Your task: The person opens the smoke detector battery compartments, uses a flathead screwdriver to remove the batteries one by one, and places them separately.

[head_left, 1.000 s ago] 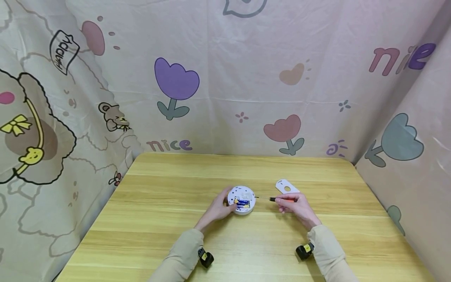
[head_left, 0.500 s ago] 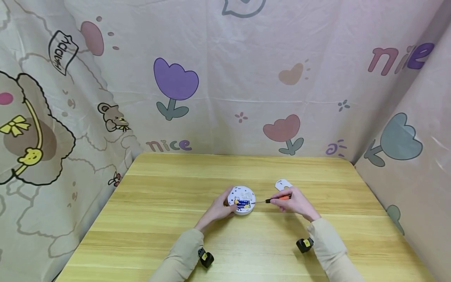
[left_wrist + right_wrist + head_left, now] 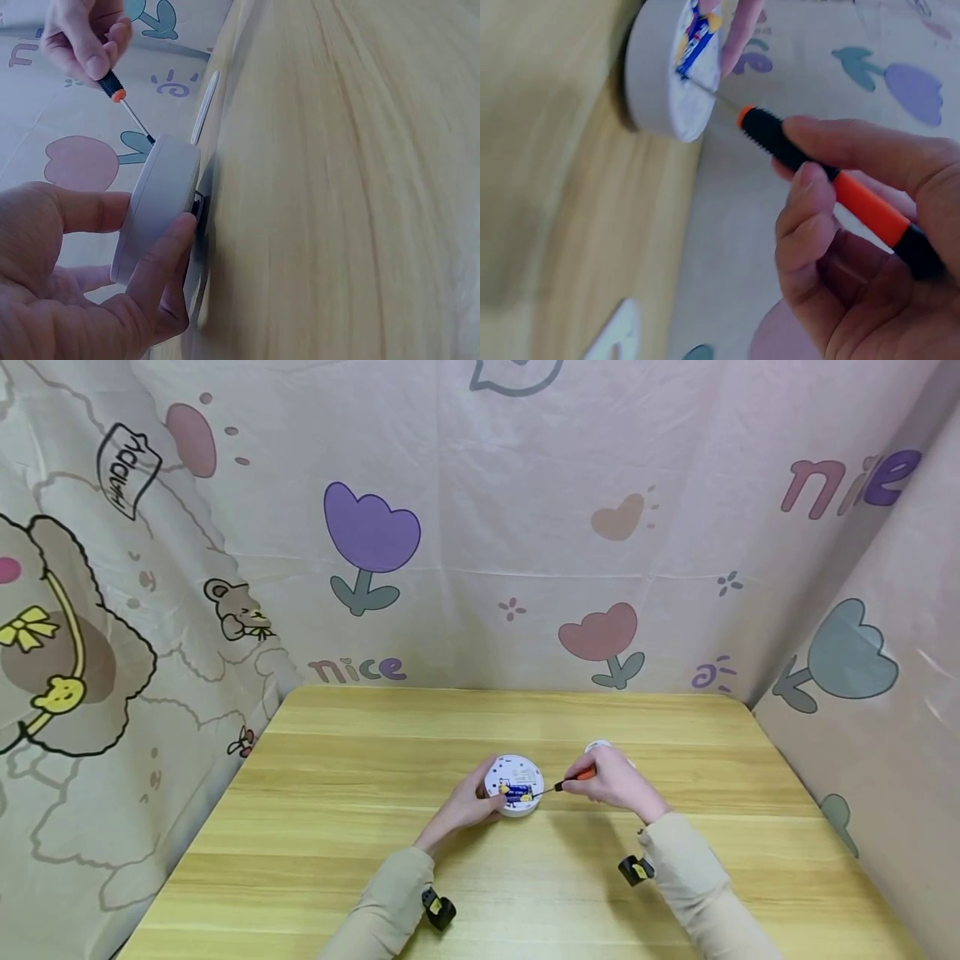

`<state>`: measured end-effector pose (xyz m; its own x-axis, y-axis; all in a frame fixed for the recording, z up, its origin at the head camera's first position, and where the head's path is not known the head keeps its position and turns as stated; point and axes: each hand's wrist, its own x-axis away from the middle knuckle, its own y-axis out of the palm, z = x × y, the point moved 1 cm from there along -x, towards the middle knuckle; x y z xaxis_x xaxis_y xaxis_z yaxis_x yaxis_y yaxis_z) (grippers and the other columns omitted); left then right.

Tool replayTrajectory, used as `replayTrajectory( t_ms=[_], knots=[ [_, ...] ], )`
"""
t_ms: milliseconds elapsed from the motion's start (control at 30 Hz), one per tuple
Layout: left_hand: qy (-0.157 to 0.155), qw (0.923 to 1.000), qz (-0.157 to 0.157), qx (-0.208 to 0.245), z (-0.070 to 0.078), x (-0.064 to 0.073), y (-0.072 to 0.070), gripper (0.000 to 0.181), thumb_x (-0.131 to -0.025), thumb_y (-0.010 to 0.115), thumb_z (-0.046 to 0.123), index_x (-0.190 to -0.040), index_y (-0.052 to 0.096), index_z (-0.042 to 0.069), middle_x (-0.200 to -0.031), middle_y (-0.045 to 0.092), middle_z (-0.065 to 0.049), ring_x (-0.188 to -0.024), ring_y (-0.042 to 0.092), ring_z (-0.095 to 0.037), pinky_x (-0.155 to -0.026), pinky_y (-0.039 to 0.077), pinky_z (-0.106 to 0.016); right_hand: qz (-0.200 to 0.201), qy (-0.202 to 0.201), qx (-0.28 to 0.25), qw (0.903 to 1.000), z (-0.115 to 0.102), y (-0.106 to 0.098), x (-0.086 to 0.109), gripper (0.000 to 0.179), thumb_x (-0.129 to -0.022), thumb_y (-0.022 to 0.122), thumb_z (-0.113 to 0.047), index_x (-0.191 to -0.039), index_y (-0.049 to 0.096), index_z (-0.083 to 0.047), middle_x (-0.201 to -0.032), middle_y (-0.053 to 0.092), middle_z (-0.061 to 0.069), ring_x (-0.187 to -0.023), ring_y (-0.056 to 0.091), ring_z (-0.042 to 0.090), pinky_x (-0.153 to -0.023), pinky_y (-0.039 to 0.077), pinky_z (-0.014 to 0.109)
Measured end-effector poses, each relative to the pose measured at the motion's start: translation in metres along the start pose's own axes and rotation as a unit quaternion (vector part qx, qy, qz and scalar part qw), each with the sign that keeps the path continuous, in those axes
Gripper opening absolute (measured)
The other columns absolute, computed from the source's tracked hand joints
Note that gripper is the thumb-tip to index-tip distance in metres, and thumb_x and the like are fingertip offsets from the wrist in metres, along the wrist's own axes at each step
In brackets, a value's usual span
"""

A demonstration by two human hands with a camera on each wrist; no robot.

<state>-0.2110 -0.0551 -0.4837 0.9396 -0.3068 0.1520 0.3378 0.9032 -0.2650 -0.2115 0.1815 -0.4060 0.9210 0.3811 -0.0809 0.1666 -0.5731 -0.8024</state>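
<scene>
One round white device (image 3: 521,767): over the table (image 3: 360,752), gripped by its rim in your left hand (image 3: 467,802).
Screwdriver (image 3: 868,208): held in your right hand (image 3: 611,779), tip at the blue battery (image 3: 697,49) in the device's face; contact unclear.
White plate (image 3: 619,334): on the table, partly hidden behind your right hand.

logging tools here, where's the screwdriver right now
In the head view, the screwdriver is in the right hand, handle just right of the white round device, tip by the blue battery.
</scene>
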Motion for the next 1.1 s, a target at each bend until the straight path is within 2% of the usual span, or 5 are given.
replayTrajectory(
  t_ms=[100,267,467,633,1100],
  knots=[
    [0.002,1.0,0.0,0.002,0.001,0.001,0.0,0.076,-0.078,0.061,0.007,-0.142,0.021,0.015,-0.141,0.026,-0.027,-0.11,0.048,-0.034,-0.069,0.057,-0.031,0.012,-0.016,0.075,0.997,-0.013,-0.002,-0.003,0.004,-0.068,0.074,-0.026,-0.069,0.071,-0.023,-0.072,0.066,-0.011,-0.067,0.05,0.005,-0.059,0.041,0.019],
    [0.012,0.9999,0.001,-0.007,0.001,0.001,-0.001,0.076,-0.078,0.062,0.007,-0.142,0.021,0.013,-0.14,0.026,-0.029,-0.111,0.047,-0.037,-0.069,0.057,-0.031,-0.012,-0.025,0.079,0.9965,-0.022,-0.003,-0.008,0.004,-0.07,0.073,-0.023,-0.068,0.07,-0.021,-0.069,0.065,-0.01,-0.058,0.05,0.004,-0.051,0.041,0.019],
    [0.015,0.9997,0.005,-0.018,0.001,0.0,-0.002,0.075,-0.08,0.062,0.008,-0.142,0.021,0.013,-0.131,0.035,-0.03,-0.099,0.054,-0.029,-0.067,0.057,-0.031,-0.057,0.004,-0.055,0.9969,-0.005,-0.002,-0.011,0.006,-0.074,0.071,-0.018,-0.075,0.072,-0.012,-0.067,0.066,0.002,-0.046,0.054,0.014,-0.041,0.046,0.024],
    [0.014,0.9998,0.006,-0.014,-0.001,0.0,-0.002,0.076,-0.079,0.062,0.006,-0.142,0.02,0.012,-0.136,0.03,-0.031,-0.103,0.052,-0.033,-0.066,0.057,-0.029,-0.066,0.007,-0.16,0.9848,0.016,0.001,-0.011,0.013,-0.073,0.072,-0.015,-0.081,0.072,-0.005,-0.073,0.063,0.013,-0.047,0.054,0.02,-0.041,0.048,0.028],
    [-0.005,0.9995,-0.009,0.028,-0.002,0.001,-0.004,0.078,-0.081,0.061,0.004,-0.143,0.016,0.012,-0.141,0.021,-0.03,-0.104,0.052,-0.031,-0.07,0.057,-0.031,-0.07,0.097,-0.314,0.9419,0.058,0.017,-0.001,0.031,-0.073,0.072,-0.018,-0.096,0.067,0.002,-0.076,0.066,0.017,-0.052,0.055,0.01,-0.048,0.052,0.032]
  ],
)
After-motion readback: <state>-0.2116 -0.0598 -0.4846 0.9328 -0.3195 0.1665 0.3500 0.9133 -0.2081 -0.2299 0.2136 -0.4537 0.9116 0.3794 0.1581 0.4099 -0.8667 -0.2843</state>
